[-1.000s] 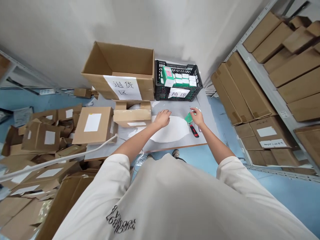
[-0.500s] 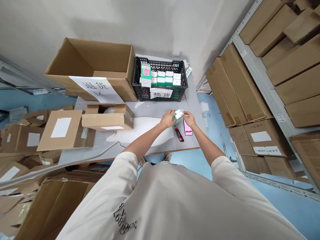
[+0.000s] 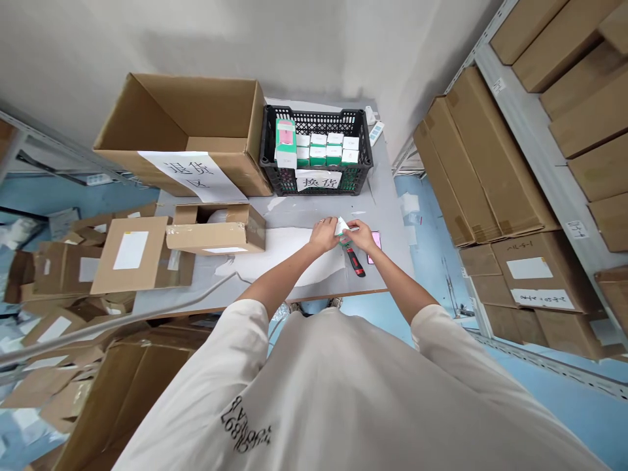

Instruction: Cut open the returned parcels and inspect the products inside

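Observation:
A small white-and-green box [image 3: 342, 228] is between my hands above the table, partly covered by fingers. My left hand [image 3: 324, 235] grips its left side. The fingers of my right hand [image 3: 360, 235] are closed at the box's white upper end, on its right. Just below the box lies a red-and-black utility knife [image 3: 356, 263]. A phone [image 3: 375, 247] with a pink screen rests beside my right hand, partly hidden by it.
Behind my hands stands a black plastic crate [image 3: 314, 184] holding several similar boxes. Left of it is a large open carton [image 3: 260, 144] with a paper sign. A smaller carton [image 3: 210, 239] sits at the table's left. Shelving with cartons [image 3: 495, 163] rises on the right.
My right hand has shifted left, closer to my left hand. The box's white end has turned and now looks narrower, more covered by fingers. The camera view has shifted slightly.

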Tool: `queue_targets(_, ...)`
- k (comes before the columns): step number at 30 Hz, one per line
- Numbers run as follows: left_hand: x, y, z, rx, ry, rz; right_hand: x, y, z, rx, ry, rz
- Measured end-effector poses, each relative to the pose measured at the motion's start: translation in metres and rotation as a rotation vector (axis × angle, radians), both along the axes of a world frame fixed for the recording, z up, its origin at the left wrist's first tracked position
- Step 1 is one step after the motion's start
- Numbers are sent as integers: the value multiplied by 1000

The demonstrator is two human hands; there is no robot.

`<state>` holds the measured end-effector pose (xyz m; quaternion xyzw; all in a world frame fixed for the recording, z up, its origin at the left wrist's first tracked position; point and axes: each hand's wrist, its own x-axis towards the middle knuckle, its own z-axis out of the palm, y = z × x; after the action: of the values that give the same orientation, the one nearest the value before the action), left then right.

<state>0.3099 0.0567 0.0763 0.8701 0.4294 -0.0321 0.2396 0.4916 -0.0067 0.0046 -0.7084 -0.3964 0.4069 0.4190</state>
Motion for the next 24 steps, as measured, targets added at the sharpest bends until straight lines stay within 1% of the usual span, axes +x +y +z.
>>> queue_targets(4, -20, -3, -5, -6, 61, 24, -28, -5, -13, -14, 5, 25)
queue_targets(8, -45, -4, -19, -38, 177, 24, -48, -13, -27, 10, 27, 93)
queue_targets(11, -64, -6, -34, -87, 265, -7, -46, -22, -38, -28, 36, 77)
queue_targets(14, -80, -8, -50, -143, 327, -15, -34, -33, -48, -104, -39, -27)
queue_targets(16, -87, -8, -60, -178, 358, -10, -26, -39, -53, -154, -64, -75)
queue_targets(18, -87, -8, -70, -199, 381, -6, -20, -44, -56, -187, -62, -85)
queue_targets(20, -82, -6, -79, -196, 371, -14, -17, -48, -58, -203, -62, -83)
queue_targets(22, -69, -6, -85, -185, 309, -36, -16, -52, -58, -211, -69, -85)
queue_targets(24, -50, -6, -90, -179, 215, -64, -14, -55, -55, -214, -73, -82)
